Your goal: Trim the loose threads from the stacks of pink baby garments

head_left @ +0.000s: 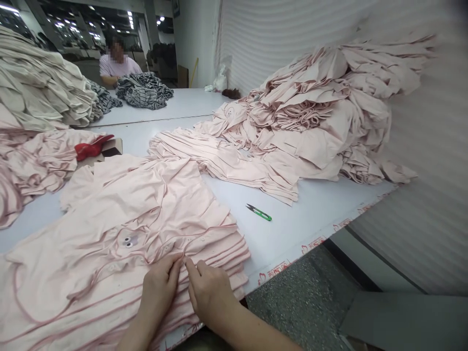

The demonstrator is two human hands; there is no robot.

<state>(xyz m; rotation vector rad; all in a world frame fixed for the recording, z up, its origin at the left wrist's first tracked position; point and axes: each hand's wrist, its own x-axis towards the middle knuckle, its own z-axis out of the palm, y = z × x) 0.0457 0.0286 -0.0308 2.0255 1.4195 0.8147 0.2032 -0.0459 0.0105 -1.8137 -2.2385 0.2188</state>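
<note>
A stack of pale pink garments (139, 219) lies on the white table (310, 214) right in front of me; the top one has small buttons and a printed pair of eyes. My left hand (159, 287) and my right hand (210, 290) meet at the near edge of the top garment. Both pinch its fabric with closed fingers, thumbs nearly touching. A green thread snipper (259, 212) lies on the bare table to the right of the stack, apart from both hands.
A large heap of pink garments (329, 112) fills the back right against a ribbed shutter. More pink pieces (32, 161) with a red item (89, 146) and beige piles (40, 87) sit left. A person (117, 63) sits at the far table by striped cloth (144, 90).
</note>
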